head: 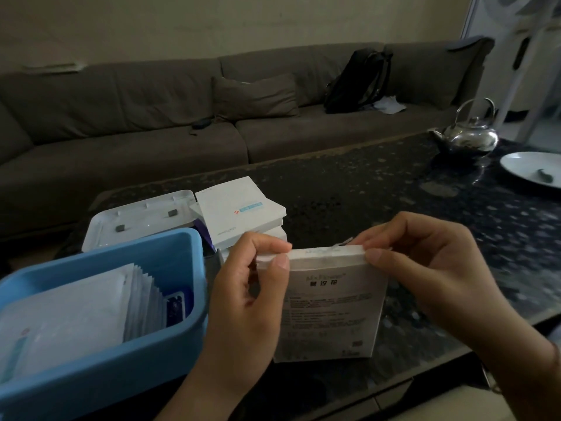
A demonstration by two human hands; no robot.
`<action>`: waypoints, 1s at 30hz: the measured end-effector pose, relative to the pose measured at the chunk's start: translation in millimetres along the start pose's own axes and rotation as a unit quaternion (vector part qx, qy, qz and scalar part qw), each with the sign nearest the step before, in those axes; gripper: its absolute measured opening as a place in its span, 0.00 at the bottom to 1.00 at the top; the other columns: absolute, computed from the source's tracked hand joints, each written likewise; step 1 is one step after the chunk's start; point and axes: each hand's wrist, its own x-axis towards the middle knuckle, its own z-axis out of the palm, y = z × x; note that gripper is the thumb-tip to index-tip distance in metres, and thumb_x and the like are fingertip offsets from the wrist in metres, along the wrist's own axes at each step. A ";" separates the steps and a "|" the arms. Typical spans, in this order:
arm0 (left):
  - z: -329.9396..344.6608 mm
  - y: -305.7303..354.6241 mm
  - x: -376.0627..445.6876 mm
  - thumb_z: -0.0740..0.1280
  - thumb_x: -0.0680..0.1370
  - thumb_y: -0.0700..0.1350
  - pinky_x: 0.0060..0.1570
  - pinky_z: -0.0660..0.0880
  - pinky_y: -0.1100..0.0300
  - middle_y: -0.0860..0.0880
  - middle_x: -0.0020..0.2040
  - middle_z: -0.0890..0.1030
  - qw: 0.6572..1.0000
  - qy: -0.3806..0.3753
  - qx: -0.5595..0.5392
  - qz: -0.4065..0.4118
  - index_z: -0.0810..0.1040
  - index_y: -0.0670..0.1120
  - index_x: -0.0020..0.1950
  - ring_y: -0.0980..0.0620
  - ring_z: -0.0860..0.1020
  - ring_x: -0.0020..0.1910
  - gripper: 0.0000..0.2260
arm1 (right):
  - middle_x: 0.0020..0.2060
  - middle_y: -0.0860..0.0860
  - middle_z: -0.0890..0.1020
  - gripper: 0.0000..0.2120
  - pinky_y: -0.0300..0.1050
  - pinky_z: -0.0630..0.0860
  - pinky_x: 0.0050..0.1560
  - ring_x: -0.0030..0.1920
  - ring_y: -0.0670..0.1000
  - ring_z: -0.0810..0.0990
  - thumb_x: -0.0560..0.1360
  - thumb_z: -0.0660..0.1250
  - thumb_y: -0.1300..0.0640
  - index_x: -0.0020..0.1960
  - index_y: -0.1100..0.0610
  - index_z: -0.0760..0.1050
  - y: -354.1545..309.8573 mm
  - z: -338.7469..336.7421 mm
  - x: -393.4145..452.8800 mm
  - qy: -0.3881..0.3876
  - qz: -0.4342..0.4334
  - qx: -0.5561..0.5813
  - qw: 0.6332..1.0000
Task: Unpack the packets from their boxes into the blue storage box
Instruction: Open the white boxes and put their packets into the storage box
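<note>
I hold a white printed box upright over the dark table's near edge. My left hand grips its left top corner, thumb and forefinger pinching the top flap. My right hand pinches the right end of the same top edge. The blue storage box stands at the lower left, touching my left wrist; several white packets stand upright inside it. More white boxes lie stacked behind the held box.
A white lid lies behind the blue storage box. A steel kettle and a white plate sit at the table's far right. A grey sofa with a cushion and a black backpack runs along the back.
</note>
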 end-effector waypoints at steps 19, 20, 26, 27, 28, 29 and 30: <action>-1.5 -12.9 0.4 0.61 0.80 0.58 0.43 0.78 0.62 0.57 0.51 0.77 0.994 -0.050 0.013 0.098 0.76 0.56 0.51 0.51 0.79 0.52 0.08 | 0.33 0.37 0.83 0.26 0.38 0.78 0.29 0.35 0.39 0.83 0.68 0.57 0.27 0.39 0.45 0.82 -19.4 21.8 -1.3 0.023 0.002 -0.205 0.979; -0.9 -12.7 0.4 0.61 0.80 0.57 0.43 0.78 0.62 0.57 0.51 0.77 0.994 -0.050 0.013 0.101 0.76 0.55 0.51 0.50 0.79 0.52 0.08 | 0.32 0.37 0.83 0.24 0.37 0.78 0.29 0.34 0.38 0.82 0.67 0.58 0.28 0.38 0.46 0.82 -20.0 23.4 -0.7 0.027 0.010 -0.207 0.978; -2.3 -11.8 -0.8 0.62 0.80 0.54 0.45 0.78 0.64 0.59 0.52 0.77 0.992 -0.055 0.020 0.112 0.75 0.53 0.50 0.52 0.78 0.54 0.06 | 0.35 0.42 0.85 0.13 0.37 0.81 0.34 0.36 0.41 0.84 0.63 0.67 0.41 0.38 0.48 0.82 -26.4 22.5 4.2 0.032 0.011 -0.103 0.994; -3.0 -11.2 -1.1 0.62 0.80 0.54 0.45 0.79 0.62 0.59 0.52 0.77 0.992 -0.058 0.023 0.110 0.75 0.54 0.51 0.52 0.78 0.55 0.06 | 0.35 0.44 0.86 0.15 0.40 0.82 0.36 0.37 0.43 0.84 0.63 0.66 0.40 0.38 0.49 0.82 -27.7 22.1 4.3 0.033 0.005 -0.085 0.996; -3.6 -10.4 -1.2 0.62 0.80 0.55 0.46 0.79 0.61 0.60 0.53 0.77 0.992 -0.059 0.027 0.111 0.75 0.54 0.51 0.53 0.78 0.55 0.06 | 0.36 0.45 0.86 0.15 0.41 0.82 0.38 0.38 0.43 0.85 0.63 0.65 0.41 0.39 0.50 0.82 -28.6 21.8 4.4 0.037 -0.003 -0.071 0.997; -4.3 -9.5 -1.5 0.62 0.80 0.55 0.46 0.80 0.60 0.60 0.53 0.76 0.991 -0.060 0.033 0.115 0.75 0.55 0.51 0.53 0.78 0.56 0.06 | 0.36 0.45 0.86 0.15 0.41 0.82 0.40 0.38 0.43 0.85 0.65 0.64 0.41 0.40 0.51 0.82 -28.7 21.9 4.6 0.044 -0.018 -0.064 0.997; -5.0 -8.4 -1.8 0.63 0.80 0.55 0.46 0.80 0.59 0.61 0.54 0.76 0.990 -0.063 0.039 0.117 0.75 0.56 0.52 0.54 0.77 0.56 0.06 | 0.36 0.45 0.86 0.14 0.39 0.82 0.42 0.39 0.43 0.85 0.67 0.64 0.42 0.41 0.51 0.81 -28.1 22.0 4.4 0.055 -0.036 -0.061 0.996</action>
